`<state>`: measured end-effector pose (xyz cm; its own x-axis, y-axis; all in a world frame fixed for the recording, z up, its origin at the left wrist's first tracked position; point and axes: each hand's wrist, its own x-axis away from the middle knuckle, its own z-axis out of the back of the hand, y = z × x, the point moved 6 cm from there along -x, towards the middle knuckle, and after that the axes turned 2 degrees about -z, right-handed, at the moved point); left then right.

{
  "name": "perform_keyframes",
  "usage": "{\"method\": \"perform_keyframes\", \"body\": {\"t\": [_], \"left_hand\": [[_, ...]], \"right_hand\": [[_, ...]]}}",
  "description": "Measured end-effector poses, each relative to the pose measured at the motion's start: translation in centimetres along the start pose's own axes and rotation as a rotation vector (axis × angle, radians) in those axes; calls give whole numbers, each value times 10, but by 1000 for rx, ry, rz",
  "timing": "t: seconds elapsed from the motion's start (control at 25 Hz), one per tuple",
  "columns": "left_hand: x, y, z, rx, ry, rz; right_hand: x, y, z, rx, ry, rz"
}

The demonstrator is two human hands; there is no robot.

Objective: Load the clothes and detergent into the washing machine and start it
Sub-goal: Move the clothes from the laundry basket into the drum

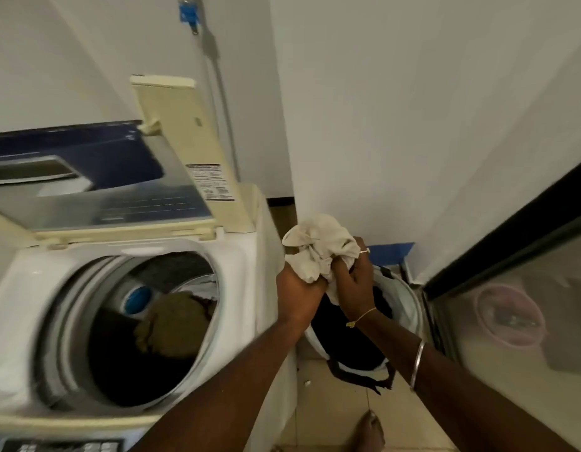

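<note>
A white top-load washing machine stands at the left with its lid raised. Inside the drum lies an olive-brown garment over dark clothes. To the right of the machine, my left hand and my right hand both grip a crumpled off-white cloth, held above a white laundry basket on the floor. The basket holds dark clothes. No detergent is visible.
A white wall corner rises just behind the hands. A dark-framed glass door runs along the right. The machine's control panel sits at the bottom left edge. My bare foot rests on the tiled floor.
</note>
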<state>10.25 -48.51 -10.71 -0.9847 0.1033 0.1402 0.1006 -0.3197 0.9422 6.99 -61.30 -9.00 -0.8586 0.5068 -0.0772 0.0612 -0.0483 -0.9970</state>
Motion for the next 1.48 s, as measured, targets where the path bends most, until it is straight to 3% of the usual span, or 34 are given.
{"method": "perform_keyframes", "body": {"t": [0.24, 0.36, 0.44, 0.6, 0.68, 0.84, 1.08, 1.32, 1.48], "left_hand": [[22, 45, 144, 111, 237, -205], [26, 29, 214, 151, 341, -35], [22, -6, 263, 28, 379, 111], [5, -81, 329, -302, 304, 276], [10, -84, 341, -315, 361, 311], [13, -29, 294, -187, 416, 57], [-11, 52, 137, -163, 251, -300], [-27, 25, -13, -189, -9, -266], [-42, -47, -87, -291, -99, -163]], "right_hand": [[39, -90, -120, 14, -100, 151], [59, -108, -188, 32, -209, 203], [72, -102, -233, 149, -298, 163], [87, -42, -282, 460, -391, -87], [89, -23, -287, 487, -416, -140], [74, -44, -257, 397, -345, -50], [30, -53, -130, 319, -14, 30], [-6, 19, 8, 403, 132, -113], [-19, 112, 72, 529, 80, -253]]}}
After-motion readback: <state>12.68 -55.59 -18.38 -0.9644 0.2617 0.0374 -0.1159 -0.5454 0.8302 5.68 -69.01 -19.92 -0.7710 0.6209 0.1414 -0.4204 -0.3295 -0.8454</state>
